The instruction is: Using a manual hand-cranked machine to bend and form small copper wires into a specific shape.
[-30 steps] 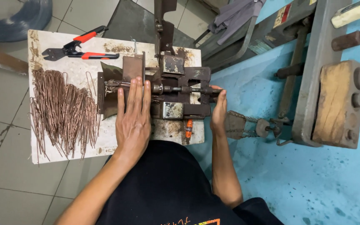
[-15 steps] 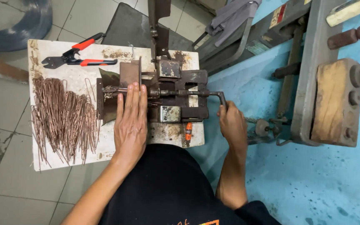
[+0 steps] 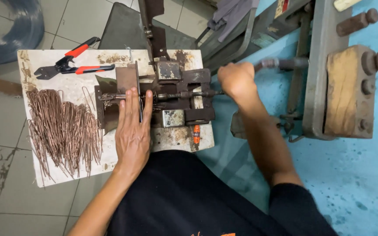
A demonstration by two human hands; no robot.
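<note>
Blue floor (image 3: 364, 183) fills 3 to 5 o'clock, grey tiles at 7 to 11; grey metal frame (image 3: 318, 83) stands at 2 o'clock with a wooden block (image 3: 344, 89) bolted on, round pegs along its right edge; white worn board (image 3: 57, 65) spans 9 to 12 o'clock, stained with rust; dark coil (image 3: 9, 30) at 10 o'clock corner, cut off by the frame edge; rusty bending jig (image 3: 176, 94) sits at board's right half, near 12 o'clock of centre, with a threaded rod (image 3: 184, 93) running left-right through it; heap of bent copper-coloured wire pieces (image 3: 62, 129) lies at 9 o'clock, well apart from the jig's core, just beside the left hand; red-handled pliers (image 3: 73, 65) at 10 o'clock on the board, above the heap; left hand (image 3: 133, 131) lies flat, fingers spread slightly and pressed onto the jig's left plate, holding nothing, fingertips (image 3: 130, 94) touching the rod end; right hand (image 3: 237, 81) at 1 o'clock, curled tight round a crank handle (image 3: 281, 64) at the jig's right end, handle blurred; dark shirt blocks the board's lower edge at 6 o'clock; small orange piece (image 3: 196, 133) under the jig.
</note>
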